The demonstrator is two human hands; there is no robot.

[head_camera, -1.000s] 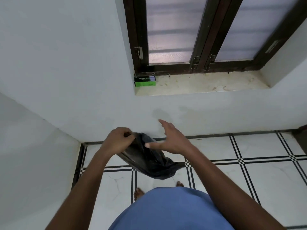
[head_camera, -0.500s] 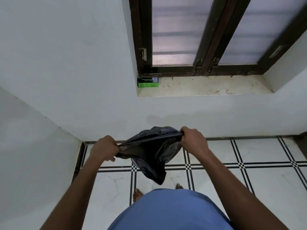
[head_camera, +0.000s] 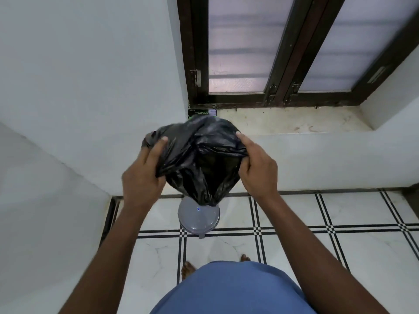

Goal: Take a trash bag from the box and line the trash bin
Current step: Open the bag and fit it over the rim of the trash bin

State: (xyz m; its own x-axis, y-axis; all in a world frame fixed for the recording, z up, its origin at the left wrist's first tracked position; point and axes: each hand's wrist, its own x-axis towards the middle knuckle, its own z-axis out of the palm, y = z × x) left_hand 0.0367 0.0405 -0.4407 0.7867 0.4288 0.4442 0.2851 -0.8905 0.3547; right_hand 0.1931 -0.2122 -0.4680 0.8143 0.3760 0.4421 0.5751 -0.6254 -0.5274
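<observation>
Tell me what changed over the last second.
The right hand took hold of the black trash bag beside the left hand; both then raised it and spread its mouth open. A round grey trash bin now shows below it. The green box stays on the window sill.

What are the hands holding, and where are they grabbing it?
Both hands hold the black bag. The left hand grips its left edge and the right hand its right edge, up by the opening, so the bag hangs between them.
</observation>
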